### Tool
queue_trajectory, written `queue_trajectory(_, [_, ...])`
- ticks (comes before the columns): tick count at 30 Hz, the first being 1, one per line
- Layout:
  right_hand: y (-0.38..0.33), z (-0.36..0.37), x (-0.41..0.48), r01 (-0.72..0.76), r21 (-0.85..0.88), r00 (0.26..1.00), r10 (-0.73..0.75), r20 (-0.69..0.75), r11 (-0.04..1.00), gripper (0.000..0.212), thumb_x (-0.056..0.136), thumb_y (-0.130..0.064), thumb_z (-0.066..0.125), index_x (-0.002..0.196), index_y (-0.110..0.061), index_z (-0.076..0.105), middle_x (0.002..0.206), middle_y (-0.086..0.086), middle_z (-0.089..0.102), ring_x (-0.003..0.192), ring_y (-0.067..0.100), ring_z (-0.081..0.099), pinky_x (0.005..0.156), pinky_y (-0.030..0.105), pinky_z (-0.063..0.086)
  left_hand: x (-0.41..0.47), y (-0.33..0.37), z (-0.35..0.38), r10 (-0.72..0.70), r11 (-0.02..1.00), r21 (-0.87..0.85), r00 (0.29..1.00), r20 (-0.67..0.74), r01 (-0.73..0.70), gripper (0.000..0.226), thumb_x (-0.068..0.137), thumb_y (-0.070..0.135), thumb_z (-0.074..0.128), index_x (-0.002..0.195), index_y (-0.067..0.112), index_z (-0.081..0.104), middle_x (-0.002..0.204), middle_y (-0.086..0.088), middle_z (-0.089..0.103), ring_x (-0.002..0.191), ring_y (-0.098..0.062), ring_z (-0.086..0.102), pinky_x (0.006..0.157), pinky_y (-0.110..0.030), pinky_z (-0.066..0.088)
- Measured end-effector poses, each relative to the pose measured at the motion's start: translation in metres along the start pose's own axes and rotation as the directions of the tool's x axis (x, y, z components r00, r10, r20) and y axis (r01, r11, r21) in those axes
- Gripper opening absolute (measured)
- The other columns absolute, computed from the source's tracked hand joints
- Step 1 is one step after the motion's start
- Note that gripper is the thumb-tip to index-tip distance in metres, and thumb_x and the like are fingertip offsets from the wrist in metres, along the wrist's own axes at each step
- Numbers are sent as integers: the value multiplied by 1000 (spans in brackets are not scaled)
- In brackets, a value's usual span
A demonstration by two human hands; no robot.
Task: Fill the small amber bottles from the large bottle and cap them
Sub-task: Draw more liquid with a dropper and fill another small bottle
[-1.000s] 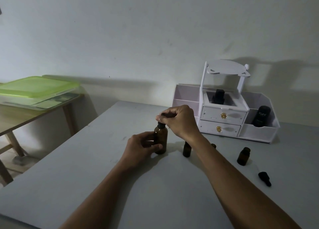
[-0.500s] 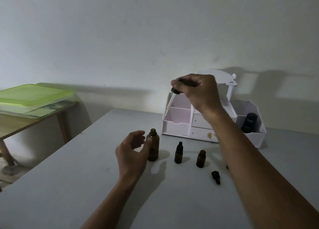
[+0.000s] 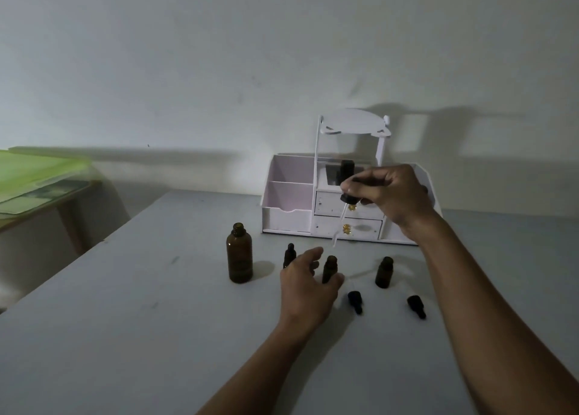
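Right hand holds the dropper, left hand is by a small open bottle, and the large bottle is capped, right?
No: the head view shows the large bottle uncapped. The right hand does hold the dropper, the left hand by a small open bottle.

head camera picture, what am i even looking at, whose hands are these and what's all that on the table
No machine here: a person wears a camera on the head, so this single picture looks down at their own bare hands. The right hand pinches a dropper, black bulb up, glass tube pointing down. The left hand curves around a small open amber bottle; whether it touches is unclear. On the grey table are an uncapped large bottle, a capped small bottle, another open small bottle, two loose dropper caps and, behind, a white organiser.
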State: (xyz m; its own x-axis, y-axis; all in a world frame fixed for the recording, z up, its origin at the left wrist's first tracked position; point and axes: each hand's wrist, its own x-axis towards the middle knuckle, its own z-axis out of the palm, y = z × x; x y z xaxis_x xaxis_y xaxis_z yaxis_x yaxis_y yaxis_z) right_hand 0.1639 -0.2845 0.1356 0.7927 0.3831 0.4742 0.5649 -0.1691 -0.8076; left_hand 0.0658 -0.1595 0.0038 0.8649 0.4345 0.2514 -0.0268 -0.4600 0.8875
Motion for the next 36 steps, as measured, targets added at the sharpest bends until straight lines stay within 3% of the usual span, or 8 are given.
queue_trajectory(6, [15, 1, 3, -16, -36, 1000, 16, 16, 999, 10, 79, -17, 81, 88, -15, 80, 81, 0, 78, 72, 5, 72, 67, 17, 58, 11, -10, 7, -19, 1000, 20, 1000, 24, 19, 65, 82, 26, 79, 140, 16, 53, 137, 0, 60, 118, -11, 58, 96, -21, 44])
queue_trajectory(9, [20, 3, 5, -21, -44, 999, 23, 33, 999, 12, 79, -17, 82, 89, -11, 81, 82, 3, 78, 72, 6, 73, 71, 22, 59, 11, -12, 9, -21, 1000, 5, 1000, 22, 21, 57, 80, 24, 80, 133, 15, 60, 127, 0, 68, 111, -9, 63, 98, -23, 50])
queue_trajectory(13, [27, 5, 6, -37, -64, 999, 39, 35, 997, 16, 77, -21, 83, 89, -11, 81, 83, 3, 79, 78, 13, 74, 77, 26, 60, 10, -12, 11, -22, 1000, -1, 998, 54, 22, 47, 84, 18, 76, 129, 14, 63, 120, 1, 70, 98, 1, 61, 74, 3, 39])
queue_trajectory(20, [31, 0, 3, -26, -31, 997, 29, 78, 999, 14, 80, -6, 80, 90, 3, 78, 75, 7, 75, 60, 4, 71, 61, 10, 52, 10, -11, 20, -20, 1000, 0, 998, 54, 20, 41, 87, 14, 73, 127, 12, 65, 121, 0, 70, 99, 2, 60, 66, 9, 36])
queue_trajectory(25, [32, 4, 2, 2, -70, 997, 3, 77, 998, 16, 80, -8, 80, 85, 6, 77, 71, 4, 74, 57, 1, 70, 61, 8, 52, 10, -9, 19, -27, 999, -31, 998, 60, 29, 40, 87, 13, 73, 126, 13, 65, 121, 1, 70, 101, 0, 62, 89, -5, 43])
queue_trajectory(30, [28, 9, 6, 32, -99, 996, -24, 84, 995, 13, 81, -5, 78, 84, 8, 76, 67, 0, 70, 55, -5, 67, 57, 5, 48, 15, -12, 17, -41, 997, -63, 998, 51, 44, 40, 86, 14, 74, 125, 14, 66, 120, 1, 71, 105, -3, 66, 86, -6, 42])
queue_trajectory(36, [28, 8, 5, 5, -88, 996, 3, 87, 996, 14, 81, -7, 79, 88, 5, 77, 74, 3, 74, 61, -1, 71, 59, 7, 51, 15, -12, 18, -28, 998, -62, 999, 46, 31, 40, 87, 13, 73, 126, 13, 65, 120, 1, 71, 105, -5, 65, 75, 2, 40])
